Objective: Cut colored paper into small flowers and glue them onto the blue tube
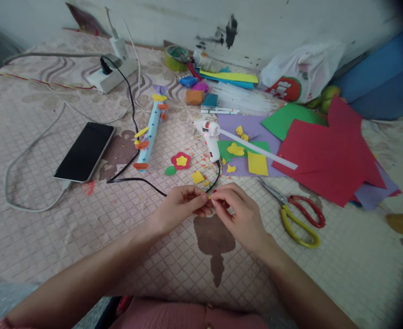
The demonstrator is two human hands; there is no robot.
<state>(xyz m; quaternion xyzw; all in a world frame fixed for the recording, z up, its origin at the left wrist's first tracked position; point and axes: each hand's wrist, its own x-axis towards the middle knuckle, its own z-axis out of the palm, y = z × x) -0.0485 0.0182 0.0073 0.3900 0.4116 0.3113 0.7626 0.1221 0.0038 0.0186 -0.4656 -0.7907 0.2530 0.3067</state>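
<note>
My left hand [189,201] and my right hand [237,212] meet fingertip to fingertip just over the table's near middle. Both are closed in a pinch around something tiny, with a speck of red and yellow showing between them; its kind is too small to tell. Just beyond them lie a yellow foam square [198,177], a red flower with a yellow centre [181,161] and a green leaf [170,171]. A white glue gun [209,137] rests farther back, a long glue stick [259,150] sticking out of its rear. Scissors [287,205] with red and yellow handles lie open to the right.
A light blue decorated strip [151,132] and a phone [85,152] on its cable lie left, near a power strip [112,75]. Red sheets [325,160], a purple sheet [229,122] and a plastic bag [300,68] occupy the right. The glue gun's black cord [143,179] runs behind my hands.
</note>
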